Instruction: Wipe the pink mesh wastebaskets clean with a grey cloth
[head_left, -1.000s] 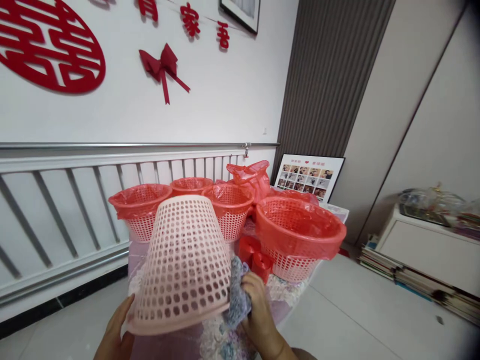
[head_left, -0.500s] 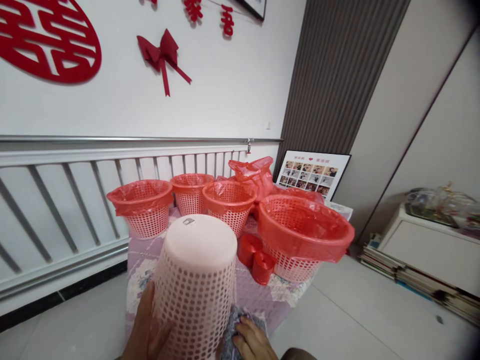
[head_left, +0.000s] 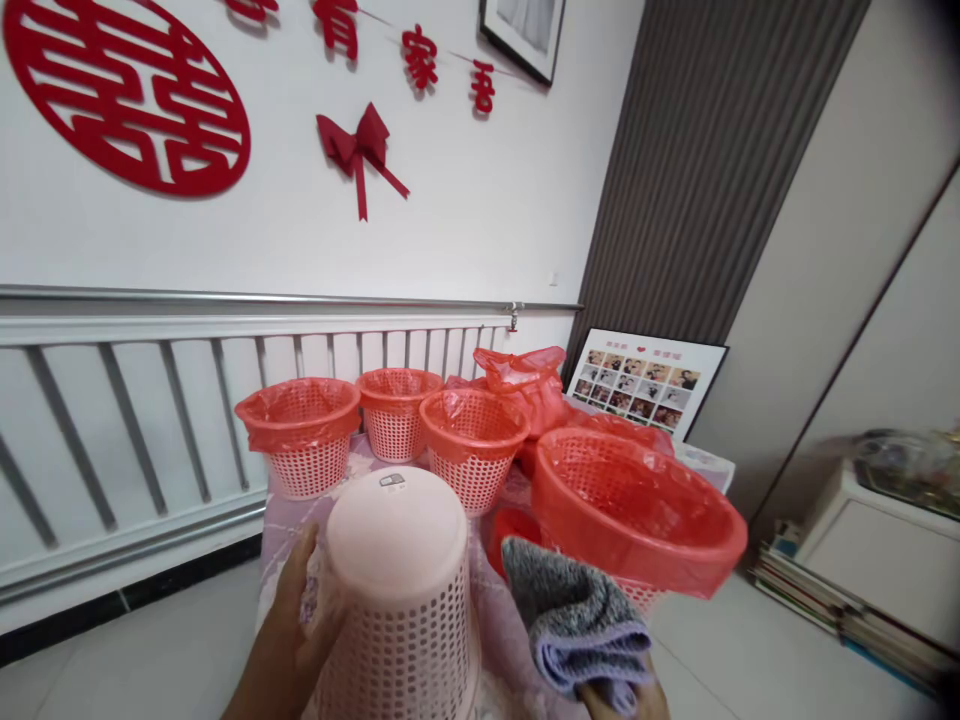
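A pale pink perforated plastic basket (head_left: 397,600) stands upside down in front of me, its solid base facing up with a small sticker on it. My left hand (head_left: 289,630) is at the basket's left side, thumb against the wall and fingers spread apart. To the right of the basket, my right hand (head_left: 626,700) grips a folded grey cloth (head_left: 577,610) with a lilac edge, raised off the table. The cloth hides most of that hand's fingers. Behind the cloth, a red roll (head_left: 510,535) is partly covered.
Several baskets with red plastic liners stand behind, including a large one (head_left: 637,510) at right and a smaller one (head_left: 300,430) at left. A red plastic bag (head_left: 536,390) lies among them. The purple floral tablecloth (head_left: 289,520) lies beneath. A radiator (head_left: 187,430) lines the wall.
My right hand has lifted the cloth from beside the inverted basket and moved it up and right, covering the red rolls. My left hand's fingers have spread. The view has tilted up slightly.
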